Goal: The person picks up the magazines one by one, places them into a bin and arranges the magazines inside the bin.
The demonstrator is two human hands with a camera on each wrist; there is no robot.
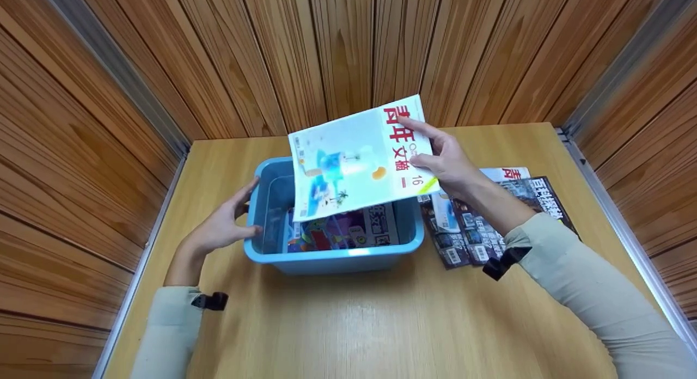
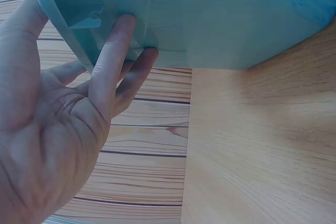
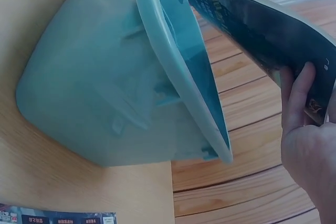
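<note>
A bare stretch of the wooden table (image 1: 348, 324) lies open nearest the camera, between two pale sleeves; wood-panelled walls (image 1: 109, 123) close in on the left, right and far sides. At mid-table stands a blue plastic bin (image 1: 332, 259), its near rim free; the left hand (image 1: 220, 226) rests against the bin's left wall, fingers (image 2: 113, 61) straight and lightly spread, tips touching the plastic just under the rim, thumb over the rim's corner. A colourful magazine (image 1: 343, 232) already lies flat inside the bin. Above the opening, tilted with its lower edge dipping inside, hangs a white-and-blue magazine (image 1: 354, 161); the right hand (image 1: 444, 161) pinches its right edge, thumb on the cover, fingers (image 3: 296, 98) curled behind. Just right of the bin, under that forearm, a small stack of dark magazines (image 1: 490, 215) lies on the table.
</note>
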